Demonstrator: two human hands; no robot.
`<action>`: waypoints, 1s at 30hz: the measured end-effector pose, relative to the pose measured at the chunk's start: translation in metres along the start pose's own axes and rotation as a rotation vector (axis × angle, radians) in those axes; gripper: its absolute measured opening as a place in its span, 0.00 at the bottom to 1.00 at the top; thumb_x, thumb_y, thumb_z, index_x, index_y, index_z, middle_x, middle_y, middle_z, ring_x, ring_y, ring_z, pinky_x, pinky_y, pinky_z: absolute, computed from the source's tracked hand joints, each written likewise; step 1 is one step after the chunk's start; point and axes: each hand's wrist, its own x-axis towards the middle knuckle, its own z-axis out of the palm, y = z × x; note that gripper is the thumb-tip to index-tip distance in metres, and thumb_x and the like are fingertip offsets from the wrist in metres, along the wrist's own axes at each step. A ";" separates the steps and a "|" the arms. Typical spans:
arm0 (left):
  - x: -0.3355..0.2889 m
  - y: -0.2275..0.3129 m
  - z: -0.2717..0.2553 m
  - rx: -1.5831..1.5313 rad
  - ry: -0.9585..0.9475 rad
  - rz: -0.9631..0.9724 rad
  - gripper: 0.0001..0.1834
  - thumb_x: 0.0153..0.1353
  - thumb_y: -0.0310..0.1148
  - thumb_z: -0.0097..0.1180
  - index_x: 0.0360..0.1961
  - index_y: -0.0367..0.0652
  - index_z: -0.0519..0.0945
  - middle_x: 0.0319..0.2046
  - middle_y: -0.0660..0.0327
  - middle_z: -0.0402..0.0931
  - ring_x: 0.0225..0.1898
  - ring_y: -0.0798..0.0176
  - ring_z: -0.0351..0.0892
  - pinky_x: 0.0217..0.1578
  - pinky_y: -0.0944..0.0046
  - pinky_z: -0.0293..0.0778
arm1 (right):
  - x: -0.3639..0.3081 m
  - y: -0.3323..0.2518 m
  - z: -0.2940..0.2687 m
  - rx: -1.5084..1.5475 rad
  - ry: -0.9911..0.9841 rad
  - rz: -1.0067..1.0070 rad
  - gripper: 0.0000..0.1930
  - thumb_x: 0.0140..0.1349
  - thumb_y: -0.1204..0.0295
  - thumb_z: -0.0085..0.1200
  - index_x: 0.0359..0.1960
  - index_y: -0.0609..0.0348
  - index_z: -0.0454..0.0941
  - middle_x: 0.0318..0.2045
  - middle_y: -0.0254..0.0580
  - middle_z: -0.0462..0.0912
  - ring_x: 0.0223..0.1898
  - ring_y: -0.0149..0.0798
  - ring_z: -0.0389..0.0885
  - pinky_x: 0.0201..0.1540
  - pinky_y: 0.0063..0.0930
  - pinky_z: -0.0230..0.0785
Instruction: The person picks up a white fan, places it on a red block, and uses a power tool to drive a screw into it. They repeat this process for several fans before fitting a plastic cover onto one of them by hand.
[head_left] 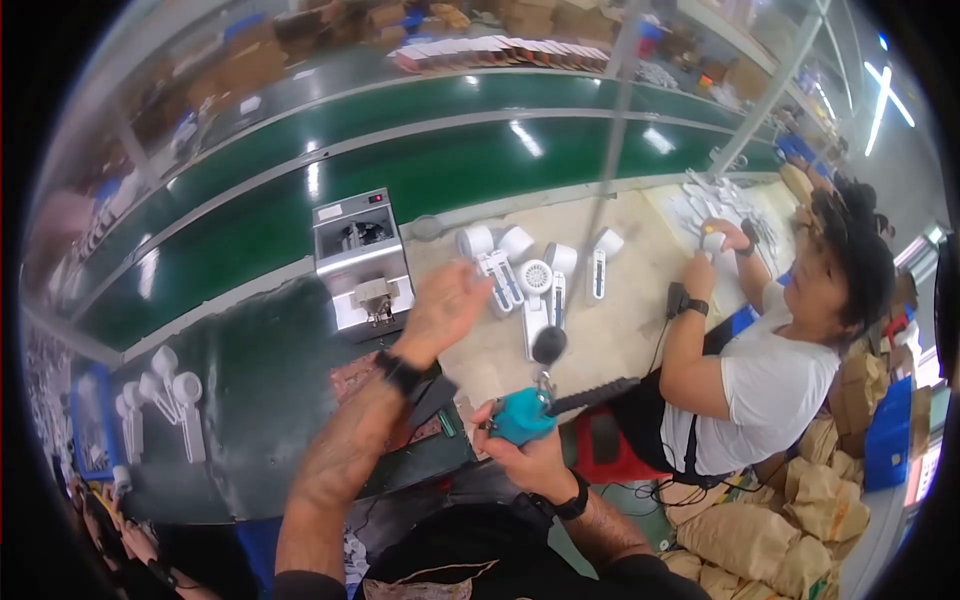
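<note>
My right hand [530, 462] is wrapped round a teal electric screwdriver [524, 417], which hangs from a metal hook with a dark round weight above it. A black coiled cord runs off to its right. My left hand [447, 308] reaches forward over the bench, its blurred fingertips beside a white handheld fan [497, 284]. Whether they grip it cannot be made out. Several similar white fans lie together there; one shows a round grille [535, 278], and another fan [600, 262] lies a little apart to the right.
A metal screw feeder [365, 262] stands left of the fans. More white fan parts [165, 395] lie on the dark green mat [262, 400]. At right, a co-worker [765, 350] handles a white piece near a pile of white parts [725, 208]. A green conveyor [450, 140] crosses behind.
</note>
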 end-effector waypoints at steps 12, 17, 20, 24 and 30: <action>0.037 -0.058 0.074 0.048 0.238 -0.107 0.27 0.59 0.56 0.62 0.35 0.37 0.80 0.33 0.47 0.81 0.39 0.44 0.81 0.42 0.48 0.74 | -0.004 -0.001 -0.017 -0.137 -0.007 0.051 0.19 0.62 0.66 0.66 0.51 0.63 0.77 0.32 0.31 0.80 0.33 0.24 0.76 0.37 0.20 0.69; 0.032 -0.007 0.052 0.136 0.117 -0.191 0.20 0.59 0.46 0.60 0.38 0.37 0.79 0.32 0.47 0.81 0.39 0.45 0.82 0.42 0.49 0.75 | 0.009 -0.009 -0.026 -0.165 -0.007 0.056 0.18 0.62 0.68 0.65 0.50 0.63 0.76 0.32 0.30 0.80 0.34 0.24 0.76 0.38 0.21 0.69; 0.003 0.022 0.025 0.066 0.030 0.052 0.17 0.59 0.41 0.60 0.39 0.36 0.78 0.31 0.47 0.81 0.36 0.45 0.82 0.38 0.50 0.76 | 0.010 -0.004 -0.028 -0.206 0.048 0.026 0.18 0.62 0.67 0.66 0.50 0.62 0.77 0.32 0.30 0.80 0.35 0.25 0.76 0.40 0.22 0.70; -0.058 0.045 -0.024 0.078 -0.072 0.202 0.13 0.52 0.30 0.65 0.37 0.40 0.75 0.30 0.46 0.77 0.36 0.36 0.78 0.36 0.44 0.73 | 0.021 0.003 -0.021 -0.179 0.064 -0.020 0.17 0.62 0.67 0.67 0.49 0.61 0.78 0.34 0.30 0.81 0.36 0.25 0.77 0.41 0.22 0.70; -0.122 0.027 -0.078 0.253 -0.138 0.271 0.16 0.52 0.30 0.67 0.41 0.41 0.77 0.35 0.51 0.75 0.40 0.42 0.78 0.48 0.46 0.72 | 0.038 0.021 0.003 -0.196 0.018 0.027 0.17 0.63 0.66 0.65 0.48 0.61 0.79 0.32 0.38 0.83 0.34 0.29 0.77 0.40 0.27 0.71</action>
